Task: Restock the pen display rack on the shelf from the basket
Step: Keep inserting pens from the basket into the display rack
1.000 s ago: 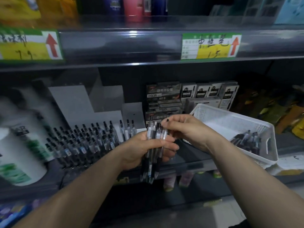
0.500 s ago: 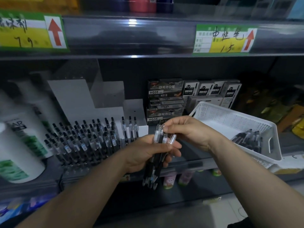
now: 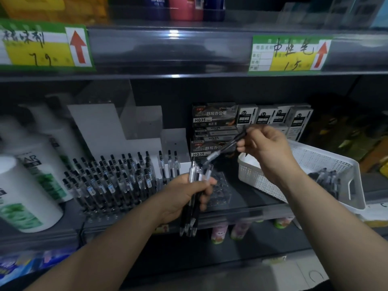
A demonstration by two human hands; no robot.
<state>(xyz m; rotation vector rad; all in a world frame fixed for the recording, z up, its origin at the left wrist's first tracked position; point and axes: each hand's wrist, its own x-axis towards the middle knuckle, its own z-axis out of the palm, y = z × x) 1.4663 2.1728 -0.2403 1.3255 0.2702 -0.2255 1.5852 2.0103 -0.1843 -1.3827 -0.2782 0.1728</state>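
Black-and-clear pens fill my head view. My left hand (image 3: 184, 196) is wrapped round a bundle of pens (image 3: 192, 213), held upright just in front of the shelf (image 3: 252, 208). My right hand (image 3: 266, 150) pinches a single pen (image 3: 226, 149) by its dark end. It slants down to the left, and its pale end sits just above the top of the bundle. On the shelf to the left stands the pen display rack (image 3: 100, 127), with rows of pens upright in it and a clear stretch of holes at its right end, just beyond my left hand. The white basket (image 3: 315, 162) sits to the right, behind my right forearm, with loose pens (image 3: 324, 176) in its near right corner. Pen boxes (image 3: 214, 116) are stacked at the far back, and white bottles (image 3: 25, 196) stand at the left.
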